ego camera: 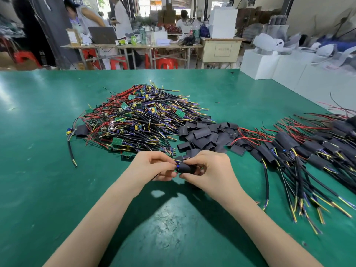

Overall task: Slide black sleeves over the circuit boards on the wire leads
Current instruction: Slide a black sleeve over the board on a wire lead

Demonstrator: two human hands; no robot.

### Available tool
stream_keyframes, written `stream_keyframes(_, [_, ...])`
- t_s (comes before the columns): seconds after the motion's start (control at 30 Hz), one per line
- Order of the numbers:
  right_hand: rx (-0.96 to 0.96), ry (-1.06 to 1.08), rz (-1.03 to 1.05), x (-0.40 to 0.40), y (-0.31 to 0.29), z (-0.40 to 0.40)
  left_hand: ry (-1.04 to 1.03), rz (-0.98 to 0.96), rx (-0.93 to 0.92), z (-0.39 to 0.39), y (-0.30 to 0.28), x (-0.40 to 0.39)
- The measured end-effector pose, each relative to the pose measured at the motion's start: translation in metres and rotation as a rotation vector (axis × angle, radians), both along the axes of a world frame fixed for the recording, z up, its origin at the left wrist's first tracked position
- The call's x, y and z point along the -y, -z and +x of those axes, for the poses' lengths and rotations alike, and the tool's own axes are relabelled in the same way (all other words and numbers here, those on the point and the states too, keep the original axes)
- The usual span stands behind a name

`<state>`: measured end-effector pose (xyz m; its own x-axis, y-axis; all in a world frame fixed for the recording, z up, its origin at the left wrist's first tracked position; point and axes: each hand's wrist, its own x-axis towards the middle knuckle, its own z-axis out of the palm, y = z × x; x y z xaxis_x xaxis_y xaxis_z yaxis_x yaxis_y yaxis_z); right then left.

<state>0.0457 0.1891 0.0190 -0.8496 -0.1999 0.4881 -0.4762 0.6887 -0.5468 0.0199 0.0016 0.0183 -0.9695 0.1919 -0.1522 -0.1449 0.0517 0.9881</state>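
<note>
Left hand [154,166] pinches lead (fingers curled); right hand [208,170] grips black sleeve [185,167].

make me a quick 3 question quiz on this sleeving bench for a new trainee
1. True or false: the loose black sleeves lie between the pile of bare boards and the row of sleeved leads.
2. Multiple choice: what does the right hand hold? A) a green mug B) a black sleeve C) a red stool
3. Fill in: the left hand pinches a lead at the sleeve's open end, above the ____ mat.

Key: 1 true; 2 B; 3 green
</note>
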Motion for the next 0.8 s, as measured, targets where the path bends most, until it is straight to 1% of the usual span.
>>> stream_keyframes(0.1, [0.004, -0.01, 0.007, -0.0001, 0.0007, 0.0007, 0.065, -0.051, -0.075, 0.0007, 0.0, 0.0022])
stream_keyframes(0.27, [0.021, -0.033, 0.03, 0.0, 0.002, 0.0023, 0.112, -0.251, -0.351, -0.0006, 0.0024, 0.0032])
stream_keyframes(0.33, [0.042, -0.035, 0.022, 0.0004, 0.0013, 0.0024, 0.119, -0.267, -0.415, -0.001, 0.0036, 0.0038])
stream_keyframes(0.47, [0.043, -0.008, -0.021, -0.0015, 0.0005, 0.0015, 0.125, -0.211, -0.473, 0.0009, 0.006, 0.0005])
stream_keyframes(0.57, [0.032, -0.007, -0.006, -0.0022, 0.0003, 0.0016, 0.123, -0.156, -0.414, -0.0003, 0.0069, -0.0006])
stream_keyframes(0.7, [-0.023, -0.025, -0.033, -0.0022, -0.001, 0.0019, 0.134, 0.008, -0.17, -0.0031, 0.0055, 0.0027])
stream_keyframes(0.8, [-0.043, -0.054, -0.015, -0.0016, 0.0011, 0.003, 0.156, 0.036, -0.063, -0.0036, 0.0066, 0.0044])
